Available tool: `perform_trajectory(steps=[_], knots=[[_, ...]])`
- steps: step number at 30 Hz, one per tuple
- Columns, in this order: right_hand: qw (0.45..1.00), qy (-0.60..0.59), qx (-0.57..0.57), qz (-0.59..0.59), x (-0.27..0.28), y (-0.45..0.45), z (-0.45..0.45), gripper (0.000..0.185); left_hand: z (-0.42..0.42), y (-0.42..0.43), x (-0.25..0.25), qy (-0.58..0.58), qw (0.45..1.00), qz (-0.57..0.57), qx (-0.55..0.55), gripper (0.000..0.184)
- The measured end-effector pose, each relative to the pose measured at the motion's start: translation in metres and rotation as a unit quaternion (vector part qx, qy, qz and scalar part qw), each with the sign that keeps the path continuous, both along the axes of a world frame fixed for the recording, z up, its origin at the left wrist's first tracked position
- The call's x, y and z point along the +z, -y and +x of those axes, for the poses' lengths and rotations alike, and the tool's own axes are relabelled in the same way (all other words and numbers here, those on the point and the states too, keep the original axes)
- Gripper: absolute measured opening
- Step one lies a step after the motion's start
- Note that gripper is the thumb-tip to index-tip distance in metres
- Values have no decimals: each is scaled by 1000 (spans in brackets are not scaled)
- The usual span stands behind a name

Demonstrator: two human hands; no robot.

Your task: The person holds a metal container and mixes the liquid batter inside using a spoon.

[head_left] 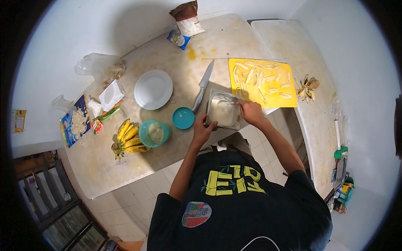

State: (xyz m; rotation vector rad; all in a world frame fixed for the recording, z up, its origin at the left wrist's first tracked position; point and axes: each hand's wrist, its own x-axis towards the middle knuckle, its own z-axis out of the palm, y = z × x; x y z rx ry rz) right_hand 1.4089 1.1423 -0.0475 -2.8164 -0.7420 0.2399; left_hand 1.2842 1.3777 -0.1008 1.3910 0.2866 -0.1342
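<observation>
A square metal container (225, 126) with pale, creamy batter (224, 113) in it is at the table's front edge. My left hand (204, 130) grips its near left side, thumb over the rim. Closed at the far right rim is my right hand (251, 113); a batter-coated shape by its fingertips may be a utensil, but I cannot make it out. Just left lies a kitchen knife (202, 87), blade pointing away. Beside my left hand is a small turquoise bowl or lid (183, 118). Flattened banana slices (259, 78) cover much of a yellow cutting board (284, 101) to the right.
A turquoise tub (144, 140) with pale contents stands beside a bunch of bananas (133, 141). A white plate (153, 89) is farther back. Bags of powder (190, 26) rest against the wall. Peels (307, 88) lie right of the board. Far left are a blue packet (69, 127) and carrot (118, 103).
</observation>
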Motion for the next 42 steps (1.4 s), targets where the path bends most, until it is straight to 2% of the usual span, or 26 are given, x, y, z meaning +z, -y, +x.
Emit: perform_trajectory(steps=[1, 3, 4, 6, 9, 10, 11, 12, 13, 15, 18, 21, 24, 27, 30, 31, 34, 35, 38, 39, 42], knots=[[999, -20, 19, -27, -1, 1, -1, 20, -1, 1, -1, 4, 1000, 7, 6, 38], [994, -57, 54, -80, -1, 5, -2, 19, -3, 8, 1, -11, 996, -51, 73, 30], [996, -62, 43, -55, -1, 5, -2, 20, -4, 10, 3, -19, 991, -80, 105, 27], [997, -73, 20, -5, 1, 4, -1, 21, -4, 5, 1, -4, 998, -8, 69, 27], [996, -36, -17, -84, 7, -5, -5, 21, -2, -1, -16, 32, 996, 65, 52, 27], [996, -55, 21, -74, 4, -5, -4, 21, 0, -1, -22, 47, 994, 84, 51, 27], [994, -73, 57, -64, 1, -3, -4, 21, -2, -1, -28, 28, 997, 38, 57, 26], [990, -92, 91, -55, 0, -2, -4, 21, -1, 0, -12, 10, 998, -8, 62, 26], [992, -82, 92, -25, 4, -8, -3, 21, 0, 1, 0, -9, 996, -54, 67, 25], [993, -66, 91, 35, 8, -26, -4, 21, 1, 2, 16, -16, 996, -56, 62, 24], [985, 91, 145, -3, -18, -39, 11, 30, 2, 4, 10, -7, 996, -72, 59, 24], [991, 54, 101, -71, -9, -24, 19, 22, 0, 0, 5, -11, 996, -67, 52, 25], [983, 82, 141, -81, -12, 2, -5, 26, -4, 1, 8, -1, 996, -56, 69, 26], [968, 123, 206, 73, -20, 3, -36, 28, -6, 0, 6, -15, 992, -88, 92, 28], [971, 150, 180, 47, -31, -14, -31, 28, -7, 1, 5, -16, 992, -91, 80, 30], [979, 149, 137, -18, -39, -18, -25, 29, -10, -1, 3, -13, 994, -82, 74, 31], [981, 153, 105, 63, -35, -15, -7, 31, -10, -1, -1, -7, 990, -112, 80, 31], [985, 134, 103, 32, -30, -12, -14, 31, -11, -3, -3, -10, 991, -109, 82, 30], [971, 118, 199, 68, -25, -5, -33, 26, -12, -3, -2, -9, 992, -94, 79, 29], [969, 129, 177, 117, -30, -9, -32, 22, -14, -3, -2, -6, 994, -79, 73, 29], [989, 105, 42, 100, -30, -6, -22, 16, -20, 1, -3, -8, 993, -84, 83, 28]])
